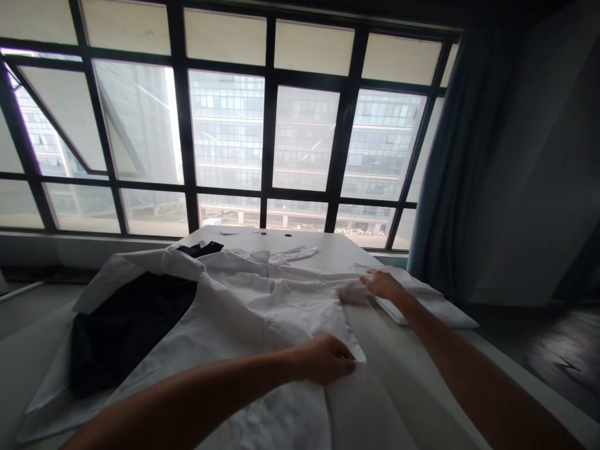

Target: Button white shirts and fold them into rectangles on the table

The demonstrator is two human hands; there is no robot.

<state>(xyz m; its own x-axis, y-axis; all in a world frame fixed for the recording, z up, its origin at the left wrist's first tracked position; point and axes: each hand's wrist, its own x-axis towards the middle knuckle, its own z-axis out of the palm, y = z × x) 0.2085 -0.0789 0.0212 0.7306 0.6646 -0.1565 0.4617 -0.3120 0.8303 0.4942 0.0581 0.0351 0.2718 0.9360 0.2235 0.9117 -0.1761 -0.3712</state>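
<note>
A white shirt (262, 306) lies spread flat on a white table (328, 247), collar toward the window. My left hand (328, 357) is closed, pinching the shirt's right-side hem corner near the table's middle. My right hand (385, 284) reaches farther out, fingers stretched flat on the shirt's right sleeve near the table's right edge.
A dark navy garment (126, 328) lies on the shirt's left side. A large window with dark frames (267, 125) fills the back wall. A blue-grey curtain (450, 162) hangs at the right. Two small dark dots (275, 235) sit near the table's far edge.
</note>
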